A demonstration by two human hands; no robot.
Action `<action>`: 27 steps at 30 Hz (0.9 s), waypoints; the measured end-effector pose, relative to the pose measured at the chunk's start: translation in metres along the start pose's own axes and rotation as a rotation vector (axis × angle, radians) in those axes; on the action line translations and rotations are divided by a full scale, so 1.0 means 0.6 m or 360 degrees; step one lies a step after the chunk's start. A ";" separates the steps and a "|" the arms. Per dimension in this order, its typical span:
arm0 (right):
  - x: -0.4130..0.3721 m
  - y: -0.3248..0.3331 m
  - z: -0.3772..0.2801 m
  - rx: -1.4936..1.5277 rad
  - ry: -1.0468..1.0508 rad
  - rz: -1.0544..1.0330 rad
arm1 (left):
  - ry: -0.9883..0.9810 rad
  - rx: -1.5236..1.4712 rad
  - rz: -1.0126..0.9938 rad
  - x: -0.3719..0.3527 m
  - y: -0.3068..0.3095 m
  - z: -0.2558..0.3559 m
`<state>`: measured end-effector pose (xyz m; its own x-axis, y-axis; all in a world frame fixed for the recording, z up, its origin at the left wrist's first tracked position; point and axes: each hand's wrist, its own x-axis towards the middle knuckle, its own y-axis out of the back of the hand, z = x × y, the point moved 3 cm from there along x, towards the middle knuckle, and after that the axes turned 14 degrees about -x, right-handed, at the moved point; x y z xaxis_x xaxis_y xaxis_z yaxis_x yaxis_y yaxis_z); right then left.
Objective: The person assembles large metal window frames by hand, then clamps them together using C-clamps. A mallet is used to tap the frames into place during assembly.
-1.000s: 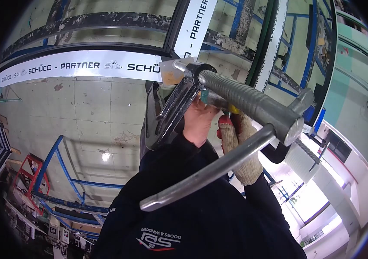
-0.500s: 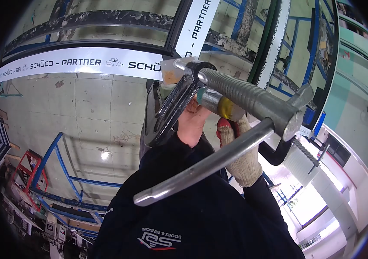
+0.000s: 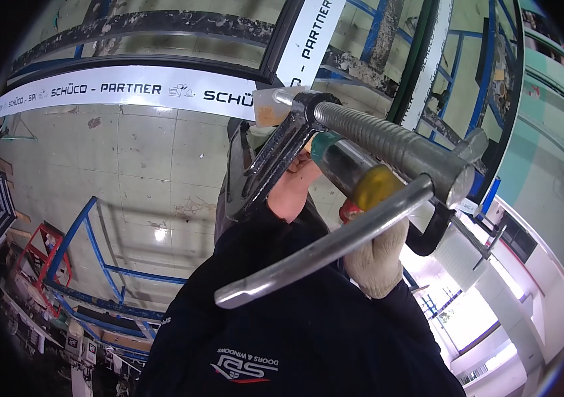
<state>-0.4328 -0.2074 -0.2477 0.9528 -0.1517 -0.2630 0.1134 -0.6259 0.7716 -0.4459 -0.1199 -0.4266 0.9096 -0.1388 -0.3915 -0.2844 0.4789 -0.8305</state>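
Teal at its far collar and yellow at its near end, the short metal cylinder (image 3: 354,173) sits high in my view, just under the threaded spindle of a grey steel screw clamp (image 3: 381,137), with the yellow end tipped toward the camera. My right hand (image 3: 374,259), in a cream knit glove with red fingertips, is curled closed right below the yellow end, and I read it as wrapped around the cylinder. My left hand (image 3: 293,188) is bare and lies at the teal end, partly hidden behind the clamp's flat frame, so I cannot tell whether it grips anything. The clamp's long sliding bar handle (image 3: 308,261) slants across in front of both hands, nearest the lens. Dark jacket sleeves (image 3: 282,317) fill the lower view. Above the hands runs a white strip printed SCHÜCO - PARTNER (image 3: 130,89) on a dark frame. Beyond it lie a pale tiled floor (image 3: 156,165) and blue steel racks (image 3: 90,258).
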 end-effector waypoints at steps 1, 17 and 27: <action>0.009 -0.003 0.002 -0.0146 -0.0018 -0.0119 | 0.0001 0.0015 -0.0021 0.000 0.009 -0.007; -0.026 -0.008 0.084 0.0220 -0.0377 0.0059 | 0.0689 0.0429 -0.0547 -0.096 -0.023 0.019; -0.054 0.027 0.113 0.0210 -0.0450 0.0187 | 0.0112 -0.0106 0.0604 0.055 0.070 0.008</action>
<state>-0.4809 -0.2643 -0.2661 0.8391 -0.4235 -0.3414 -0.0476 -0.6824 0.7294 -0.4263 -0.1001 -0.4721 0.7138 -0.0228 -0.7000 -0.6178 0.4503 -0.6447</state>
